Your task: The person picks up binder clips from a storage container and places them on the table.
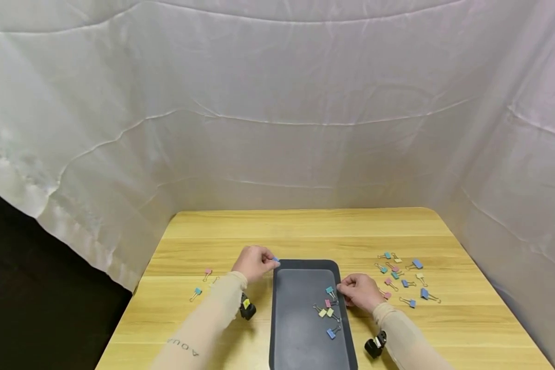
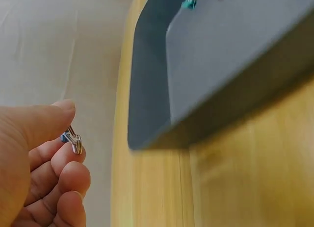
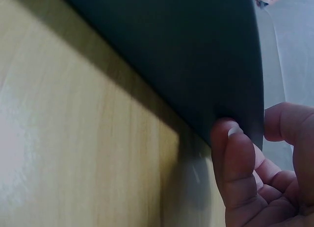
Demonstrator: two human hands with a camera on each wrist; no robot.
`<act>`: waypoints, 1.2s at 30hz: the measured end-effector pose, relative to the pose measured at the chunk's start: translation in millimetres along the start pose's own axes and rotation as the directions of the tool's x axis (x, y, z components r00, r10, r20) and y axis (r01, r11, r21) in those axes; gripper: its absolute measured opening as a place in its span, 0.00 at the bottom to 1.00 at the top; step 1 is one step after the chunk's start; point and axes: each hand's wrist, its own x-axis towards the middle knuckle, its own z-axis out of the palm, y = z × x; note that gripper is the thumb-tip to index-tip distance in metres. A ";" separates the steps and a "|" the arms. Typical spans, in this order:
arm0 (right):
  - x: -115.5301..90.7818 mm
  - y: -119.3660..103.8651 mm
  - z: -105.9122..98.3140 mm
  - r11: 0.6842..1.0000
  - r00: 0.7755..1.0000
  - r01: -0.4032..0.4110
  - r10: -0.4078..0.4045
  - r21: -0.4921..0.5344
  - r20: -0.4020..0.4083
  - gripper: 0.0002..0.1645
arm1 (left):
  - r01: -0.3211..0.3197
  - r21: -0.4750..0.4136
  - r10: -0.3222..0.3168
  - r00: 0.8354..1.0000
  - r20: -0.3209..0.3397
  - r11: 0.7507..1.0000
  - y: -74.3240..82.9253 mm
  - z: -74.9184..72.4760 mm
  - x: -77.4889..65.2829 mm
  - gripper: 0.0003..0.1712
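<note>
At the far left corner of the dark grey tray (image 1: 290, 339), my left hand (image 1: 254, 263) pinches a small blue binder clip (image 1: 275, 259) between thumb and fingers. The clip's metal handles (image 2: 74, 138) show in the left wrist view. My right hand (image 1: 358, 292) grips the tray's right wall, thumb at the rim and fingers (image 3: 239, 161) against the outside. Inside the tray, toward its right side, lie a teal clip (image 1: 330, 291), a pink clip (image 1: 328, 303), two yellow clips (image 1: 322, 313) and a blue clip (image 1: 331, 334).
Several binder clips in blue, teal, pink and yellow lie scattered on the wooden table (image 1: 314, 236) to the right, among them a large blue clip (image 1: 417, 263). On the left lie a pink clip (image 1: 208, 271) and a teal clip (image 1: 197, 291). Pale curtains (image 1: 305, 154) surround the table.
</note>
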 end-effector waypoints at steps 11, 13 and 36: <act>0.9 -0.2 0.3 1.000 1.000 -0.014 0.014 -0.004 -0.004 0.07 | 0.264 0.060 -0.261 0.964 -0.044 0.963 -67.5 -28.5 -9.5 0.09; 1.2 -0.5 0.1 1.000 1.000 -0.016 0.016 -0.005 -0.003 0.07 | 0.293 0.084 -0.288 0.956 -0.060 0.952 -80.8 -32.5 -11.8 0.10; 0.2 -3.3 -2.2 1.000 1.000 -0.021 0.021 0.002 0.020 0.08 | 0.409 0.156 -0.403 0.913 -0.070 0.899 -121.1 -62.0 -21.5 0.13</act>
